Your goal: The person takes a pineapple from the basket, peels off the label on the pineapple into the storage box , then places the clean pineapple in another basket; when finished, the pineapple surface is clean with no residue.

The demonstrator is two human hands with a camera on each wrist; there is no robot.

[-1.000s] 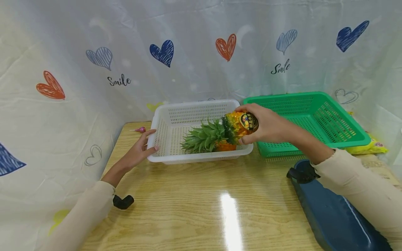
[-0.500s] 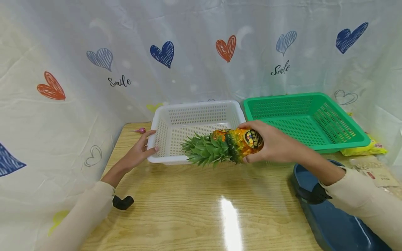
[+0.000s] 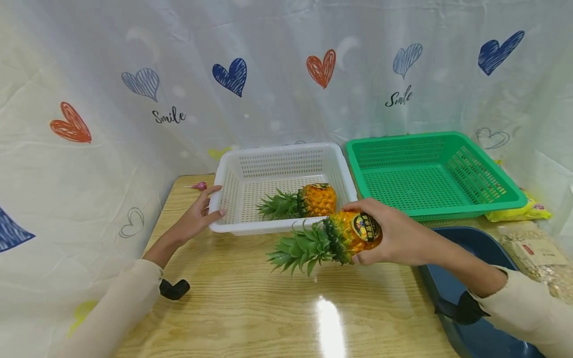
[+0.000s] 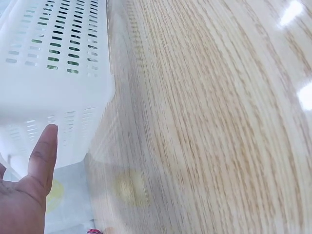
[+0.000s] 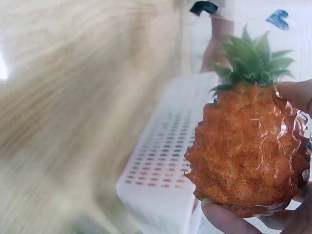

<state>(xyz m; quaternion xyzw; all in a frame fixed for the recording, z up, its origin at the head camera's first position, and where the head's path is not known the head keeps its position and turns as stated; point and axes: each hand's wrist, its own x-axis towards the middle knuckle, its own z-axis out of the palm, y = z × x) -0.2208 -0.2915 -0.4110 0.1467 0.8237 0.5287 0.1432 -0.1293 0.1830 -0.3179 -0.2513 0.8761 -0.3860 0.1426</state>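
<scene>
In the head view my right hand [image 3: 389, 233] grips a small pineapple [image 3: 353, 231] with a black round label. Its green crown points left, and it is held in front of the white basket [image 3: 277, 228], above the table. The right wrist view shows the thumb and fingers around the orange, bumpy fruit [image 5: 246, 151]. A second pineapple [image 3: 319, 199] lies in the white basket, crown to the left. At the basket's left end, my left hand [image 3: 197, 214] touches the rim with extended thumb and finger; the left wrist view shows that straight thumb [image 4: 44, 156] against the end wall.
A green basket [image 3: 425, 179] stands right of the white one. In front of it, a dark blue tray [image 3: 465, 248] lies partly under my right forearm. Yellow packaging [image 3: 519, 211] and a clear bag [image 3: 537, 253] are at far right. A lollipop [image 3: 200, 186] lies at left.
My right hand has drawn the pineapple out over the white basket's front rim and towards me, uncovering the other pineapple inside. The left hand stays in place.
</scene>
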